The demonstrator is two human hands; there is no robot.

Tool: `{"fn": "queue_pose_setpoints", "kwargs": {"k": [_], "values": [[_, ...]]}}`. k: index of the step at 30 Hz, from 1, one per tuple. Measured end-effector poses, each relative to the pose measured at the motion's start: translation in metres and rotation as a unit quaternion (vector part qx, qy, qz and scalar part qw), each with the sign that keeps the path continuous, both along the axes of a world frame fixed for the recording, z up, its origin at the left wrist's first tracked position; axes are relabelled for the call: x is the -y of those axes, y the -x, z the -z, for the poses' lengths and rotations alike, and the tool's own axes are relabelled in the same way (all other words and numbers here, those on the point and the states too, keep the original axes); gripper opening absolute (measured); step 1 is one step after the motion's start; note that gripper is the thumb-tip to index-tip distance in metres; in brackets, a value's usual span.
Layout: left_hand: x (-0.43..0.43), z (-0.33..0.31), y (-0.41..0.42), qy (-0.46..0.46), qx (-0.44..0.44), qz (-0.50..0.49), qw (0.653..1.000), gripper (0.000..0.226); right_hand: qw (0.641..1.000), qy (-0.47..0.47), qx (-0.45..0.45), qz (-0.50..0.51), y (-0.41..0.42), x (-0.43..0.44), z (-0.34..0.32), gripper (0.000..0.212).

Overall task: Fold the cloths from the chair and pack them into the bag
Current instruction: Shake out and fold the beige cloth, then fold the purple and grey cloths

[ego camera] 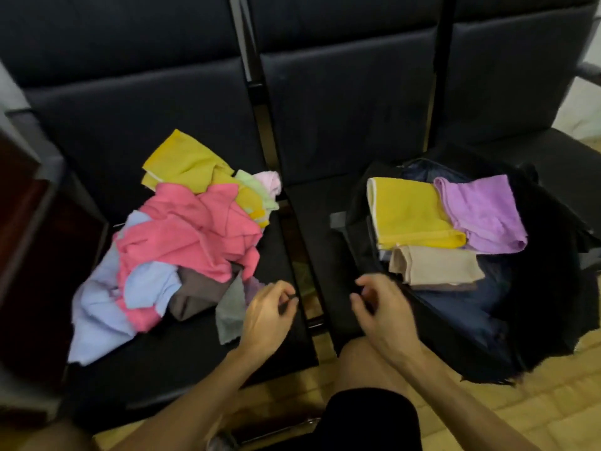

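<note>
Bare seat (317, 229) is showing between cloth pile (195, 239) and bag (458, 312) (folded cloths (413, 216) inside); left hand (265, 320) and right hand (382, 315) are hovering there, loosely curled, empty.

My left hand (266, 315) and right hand (380, 317) hover empty between the cloth pile (182, 242) and the bag (536, 288).

text: none legible | cloths (182, 229): no readable label | bag (553, 288): no readable brand or number | chair (341, 109): no sign
</note>
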State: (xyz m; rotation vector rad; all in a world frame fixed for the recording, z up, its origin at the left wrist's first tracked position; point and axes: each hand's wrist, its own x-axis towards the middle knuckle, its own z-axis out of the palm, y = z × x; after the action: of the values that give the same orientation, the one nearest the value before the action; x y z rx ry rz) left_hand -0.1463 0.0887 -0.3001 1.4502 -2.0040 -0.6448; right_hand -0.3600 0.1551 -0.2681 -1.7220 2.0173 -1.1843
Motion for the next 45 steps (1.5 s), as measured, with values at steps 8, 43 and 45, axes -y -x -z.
{"fn": "queue_pose_setpoints", "kwargs": {"k": [8,43,45], "values": [[-0.013,0.038,-0.114,-0.062,0.198,-0.035,0.978,0.022,0.961,-0.228,0.034,-0.154,-0.157,0.045,0.048,0.024],[-0.052,-0.269,-0.156,0.148,-0.139,-0.062,0.977,0.012,0.979,-0.015,0.027,-0.203,-0.206,-0.024,-0.226,0.055],[-0.064,-0.29,-0.158,0.165,-0.121,-0.037,0.978,0.012,0.98,0.003,0.015,-0.198,-0.206,-0.037,-0.242,0.058]]}}
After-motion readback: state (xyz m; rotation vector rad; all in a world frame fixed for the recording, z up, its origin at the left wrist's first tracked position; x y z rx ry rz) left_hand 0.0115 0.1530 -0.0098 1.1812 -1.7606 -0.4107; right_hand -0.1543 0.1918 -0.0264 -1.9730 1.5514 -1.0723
